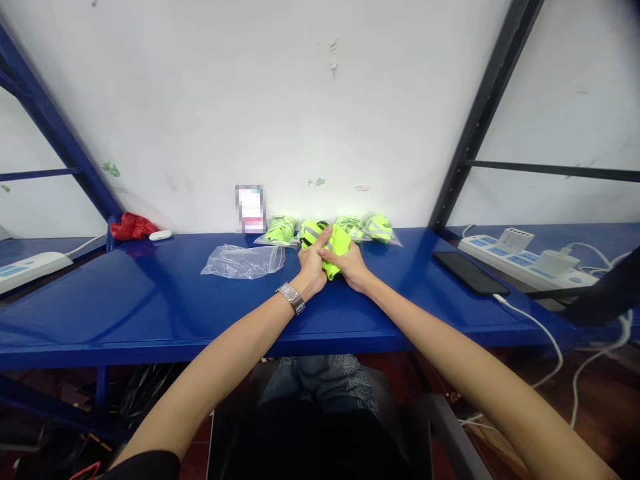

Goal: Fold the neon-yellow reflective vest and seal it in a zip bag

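the left hand (311, 265), with a metal watch at its wrist, and the right hand (350, 265) are pressing together around a bunched neon-yellow fabric piece with a grey reflective strip (334, 245), fingers closing on it at the middle of the glossy blue metal shelf (150, 300). just left, an empty clear plastic zip bag (243, 261) is lying flat. behind, against the wall, bagged neon-yellow pieces (281, 230) are sitting in a row. to the right, a black phone (470, 273) is lying face up.
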`<state>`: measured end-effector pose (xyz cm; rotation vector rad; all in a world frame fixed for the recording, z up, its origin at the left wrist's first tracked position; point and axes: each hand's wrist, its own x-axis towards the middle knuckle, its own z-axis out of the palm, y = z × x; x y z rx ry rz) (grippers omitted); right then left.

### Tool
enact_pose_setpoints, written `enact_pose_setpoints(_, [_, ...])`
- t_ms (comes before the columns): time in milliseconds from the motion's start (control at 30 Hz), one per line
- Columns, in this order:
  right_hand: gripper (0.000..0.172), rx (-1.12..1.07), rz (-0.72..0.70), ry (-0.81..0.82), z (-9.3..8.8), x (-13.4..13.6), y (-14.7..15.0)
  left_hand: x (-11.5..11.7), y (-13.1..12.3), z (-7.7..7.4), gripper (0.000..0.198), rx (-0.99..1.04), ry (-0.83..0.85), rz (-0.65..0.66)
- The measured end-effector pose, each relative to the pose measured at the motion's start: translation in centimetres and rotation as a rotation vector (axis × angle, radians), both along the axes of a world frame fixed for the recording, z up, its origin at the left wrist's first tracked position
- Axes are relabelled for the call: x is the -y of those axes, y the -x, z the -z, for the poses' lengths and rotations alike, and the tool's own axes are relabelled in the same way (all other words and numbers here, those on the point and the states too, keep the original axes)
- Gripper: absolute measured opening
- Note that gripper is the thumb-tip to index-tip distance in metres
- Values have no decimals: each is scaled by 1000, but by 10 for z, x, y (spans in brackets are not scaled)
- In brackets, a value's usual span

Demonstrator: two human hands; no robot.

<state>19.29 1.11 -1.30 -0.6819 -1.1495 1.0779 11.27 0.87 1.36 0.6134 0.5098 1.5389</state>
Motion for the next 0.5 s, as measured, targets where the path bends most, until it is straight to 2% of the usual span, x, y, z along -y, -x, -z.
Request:
enact_pose_setpoints(100, [63,-26,-56,-1,-3,3,-4,3,4,-3,40,34,-9,156])
enact_pose_setpoints(200, [59,-39,-89,-24,-2,3,-8,3,7,-3,42,27,-54,238])
enact_pose_setpoints(500, [51,-53,-73,-85,-2,0,-14,2,6,-1,44,-44,-123,283])
